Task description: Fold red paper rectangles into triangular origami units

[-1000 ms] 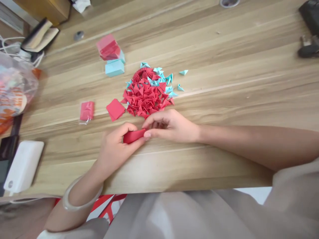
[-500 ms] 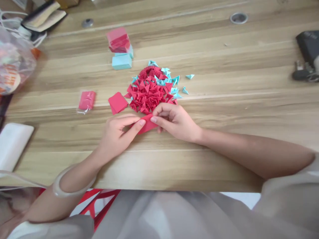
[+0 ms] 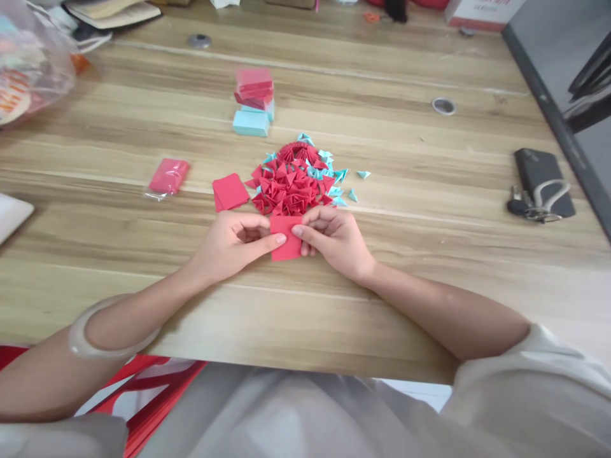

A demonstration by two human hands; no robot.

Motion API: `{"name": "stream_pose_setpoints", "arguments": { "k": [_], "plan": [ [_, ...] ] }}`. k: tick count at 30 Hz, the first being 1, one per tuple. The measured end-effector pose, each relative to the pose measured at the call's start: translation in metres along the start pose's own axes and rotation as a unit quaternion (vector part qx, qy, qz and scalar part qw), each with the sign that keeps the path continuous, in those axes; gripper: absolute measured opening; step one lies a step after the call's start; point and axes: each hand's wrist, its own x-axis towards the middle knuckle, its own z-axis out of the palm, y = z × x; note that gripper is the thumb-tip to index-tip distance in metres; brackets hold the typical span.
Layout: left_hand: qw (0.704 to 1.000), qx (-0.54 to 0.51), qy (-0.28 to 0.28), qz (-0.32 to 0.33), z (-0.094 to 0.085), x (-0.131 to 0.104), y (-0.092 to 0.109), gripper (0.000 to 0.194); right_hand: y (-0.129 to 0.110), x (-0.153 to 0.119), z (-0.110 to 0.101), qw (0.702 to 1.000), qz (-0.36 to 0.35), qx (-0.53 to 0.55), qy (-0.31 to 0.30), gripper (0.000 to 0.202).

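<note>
A red paper square (image 3: 285, 247) is held upright between both hands, just in front of the paper pile. My left hand (image 3: 233, 245) pinches its left side between thumb and fingers. On the right side, my right hand (image 3: 334, 240) grips it the same way, thumb on the near face. Behind it lies a heap of folded red triangles (image 3: 291, 187), with folded light-blue pieces (image 3: 340, 175) mostly along its right. A few loose red sheets (image 3: 230, 191) rest left of the heap.
Farther back are stacked red packs (image 3: 254, 83) and a light-blue stack (image 3: 251, 123). A wrapped red pack (image 3: 169, 176) lies left. Keys (image 3: 537, 207) and a black box (image 3: 544, 175) are at right, a plastic bag (image 3: 33, 70) at upper left.
The view has shifted, showing more of the table's right and back. The red paper, tilted before, now shows as an upright, squarer face between my hands; both hands still hold it.
</note>
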Motion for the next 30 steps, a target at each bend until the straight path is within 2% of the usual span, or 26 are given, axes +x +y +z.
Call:
{"name": "stream_pose_setpoints", "arguments": {
  "k": [4, 9, 14, 18, 23, 27, 30],
  "plan": [
    [1.000, 0.002, 0.022, -0.014, -0.001, 0.000, -0.002, 0.030, -0.002, -0.001, 0.000, 0.999, -0.004, 0.019, -0.036, 0.034],
    [0.999, 0.008, 0.035, -0.022, -0.001, -0.001, -0.005, 0.019, 0.000, -0.001, -0.002, 0.995, 0.009, 0.063, -0.077, 0.025],
    [0.997, 0.000, 0.075, -0.008, -0.002, 0.000, -0.007, 0.009, 0.002, 0.000, -0.004, 0.991, 0.010, 0.087, -0.100, 0.024],
    [0.997, -0.023, 0.075, -0.007, 0.001, -0.001, -0.002, 0.007, 0.003, 0.000, -0.003, 0.993, 0.008, 0.076, -0.090, 0.024],
    [0.997, -0.050, 0.056, -0.029, 0.007, -0.005, 0.005, 0.015, 0.001, 0.001, -0.002, 0.994, 0.009, 0.051, -0.097, 0.036],
    [0.996, -0.027, 0.073, -0.032, 0.009, -0.002, 0.007, 0.013, 0.000, 0.002, -0.002, 0.995, 0.004, 0.041, -0.087, 0.035],
    [0.997, 0.018, 0.079, -0.002, 0.009, 0.002, 0.014, 0.009, -0.001, 0.004, -0.002, 0.997, 0.002, 0.051, -0.055, 0.036]
  ]
}}
